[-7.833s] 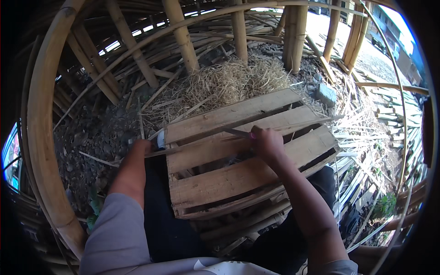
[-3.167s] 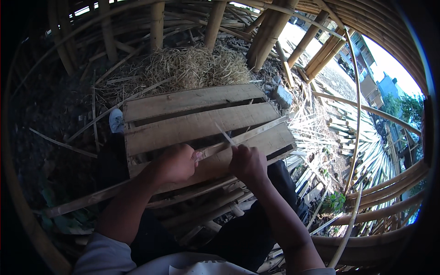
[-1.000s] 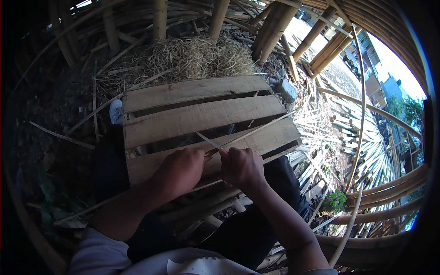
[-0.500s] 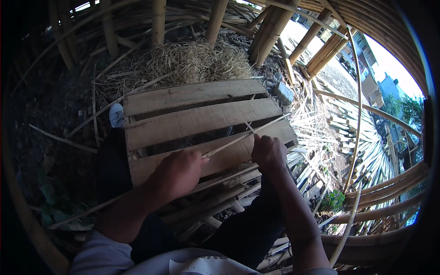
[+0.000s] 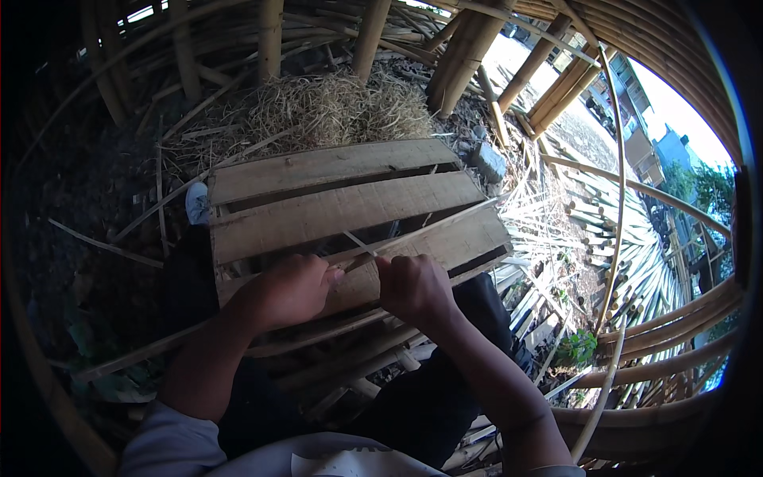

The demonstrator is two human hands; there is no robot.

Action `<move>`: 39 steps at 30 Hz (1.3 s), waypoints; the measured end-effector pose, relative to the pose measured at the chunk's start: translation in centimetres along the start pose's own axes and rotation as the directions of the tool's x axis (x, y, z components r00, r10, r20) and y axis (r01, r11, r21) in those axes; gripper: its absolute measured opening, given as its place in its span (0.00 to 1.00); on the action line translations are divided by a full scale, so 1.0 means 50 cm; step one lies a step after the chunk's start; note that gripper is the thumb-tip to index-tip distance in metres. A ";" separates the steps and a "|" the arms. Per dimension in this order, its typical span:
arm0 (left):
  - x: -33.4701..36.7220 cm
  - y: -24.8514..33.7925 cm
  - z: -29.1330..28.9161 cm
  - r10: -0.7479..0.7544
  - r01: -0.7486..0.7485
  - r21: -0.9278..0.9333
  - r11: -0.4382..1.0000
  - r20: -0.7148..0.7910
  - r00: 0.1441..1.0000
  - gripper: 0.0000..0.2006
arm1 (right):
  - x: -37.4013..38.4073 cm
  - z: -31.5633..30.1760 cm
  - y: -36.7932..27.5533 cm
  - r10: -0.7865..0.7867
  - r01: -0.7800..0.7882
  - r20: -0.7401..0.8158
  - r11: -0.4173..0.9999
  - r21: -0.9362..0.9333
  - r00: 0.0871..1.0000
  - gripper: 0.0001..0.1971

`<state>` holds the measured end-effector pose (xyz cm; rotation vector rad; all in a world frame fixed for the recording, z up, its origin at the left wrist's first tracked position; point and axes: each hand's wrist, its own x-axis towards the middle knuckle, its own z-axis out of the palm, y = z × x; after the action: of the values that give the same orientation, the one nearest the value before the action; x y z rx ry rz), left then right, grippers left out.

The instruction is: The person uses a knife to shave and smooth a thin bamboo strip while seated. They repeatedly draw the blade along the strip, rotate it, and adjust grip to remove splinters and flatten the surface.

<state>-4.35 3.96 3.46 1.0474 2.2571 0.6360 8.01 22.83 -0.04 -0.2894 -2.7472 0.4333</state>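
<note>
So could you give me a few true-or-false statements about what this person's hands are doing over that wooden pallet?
1. Both hands grip a thin bamboo strip. True.
2. The left hand rests on the straw pile. False: it is closed on the strip, over the wooden pallet.
3. The right hand sits close beside the left one. True.
4. The pallet stands upright against a wall. False: it lies flat across the person's lap.

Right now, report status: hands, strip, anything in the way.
Left hand and right hand both closed on thin bamboo strip. Strip lies slanted across wooden pallet. Small blade pokes up between hands. Nothing blocking.
</note>
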 end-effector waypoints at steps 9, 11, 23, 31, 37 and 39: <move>0.015 -0.012 0.012 0.029 -0.029 -0.019 0.999 0.016 0.999 0.24 | 0.012 0.052 0.038 -0.090 0.065 -0.247 0.992 -0.106 0.965 0.20; 0.012 -0.013 0.018 -0.002 0.003 -0.021 1.000 0.024 1.000 0.24 | 0.039 0.027 0.070 0.157 -0.162 -0.090 0.986 -0.045 0.983 0.16; 0.006 -0.007 0.009 -0.012 0.012 0.011 1.000 0.016 1.000 0.25 | -0.002 0.066 0.049 -0.217 0.215 -0.257 0.976 -0.039 0.942 0.17; 0.017 -0.014 0.011 -0.023 0.025 -0.044 0.999 0.040 0.999 0.25 | -0.003 0.054 0.081 -0.149 0.119 -0.283 0.985 -0.122 0.948 0.18; 0.000 -0.004 0.002 -0.051 0.052 -0.026 0.998 0.056 0.997 0.24 | 0.001 0.032 0.043 -0.088 0.086 -0.080 0.996 -0.032 0.993 0.18; 0.009 -0.005 0.011 -0.032 0.033 -0.008 0.999 0.058 0.998 0.25 | 0.015 0.045 0.122 -0.117 0.060 -0.283 0.978 -0.201 0.952 0.19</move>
<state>-4.34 4.30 2.76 1.0103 2.2153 0.5940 7.37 28.11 -3.86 -0.2532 -2.4980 0.0919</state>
